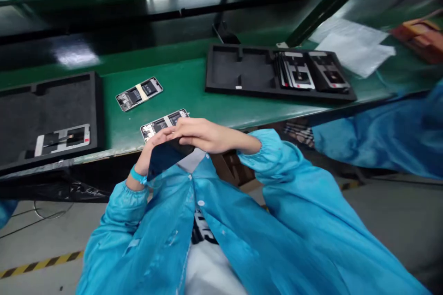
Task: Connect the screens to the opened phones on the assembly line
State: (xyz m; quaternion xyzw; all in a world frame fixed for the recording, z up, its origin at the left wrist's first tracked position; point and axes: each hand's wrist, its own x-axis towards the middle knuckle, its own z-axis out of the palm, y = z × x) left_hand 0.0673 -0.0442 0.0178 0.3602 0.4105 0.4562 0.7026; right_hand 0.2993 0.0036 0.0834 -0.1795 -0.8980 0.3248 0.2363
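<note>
Handling a bare panel with two hands: the left grip [151, 145] grasps a dark panel [166, 160], its fingers along the far edge and the panel sloping down toward the wrist. The right grip [204, 134] lies across the panel's upper corner, thumb over the dark face; whether its fingertips pinch the panel or only rest on it cannot be told, since the fingers hide the contact. The panel is in front of the table's near edge, above the blue coat, so a slip would probably end on the floor; working over the table [194, 85] seems safer. Sound technique probably means light, even pressure at the edges, no bending, and as little skin on the face as possible. The left wrist carries a blue band [139, 176], best kept clear of the panel's lower corner. Just beyond the fingers lies a phone frame [159, 125], partly covered in this view; its exposed parts call for clearance from the knuckles. Farther back lies a second frame [127, 99], a pale strip across it. To the left, a tray [51, 101] holds one white-backed panel [62, 140]; to the right, another tray [226, 70] holds stacked panels [299, 71], well apart from the hands.
</note>
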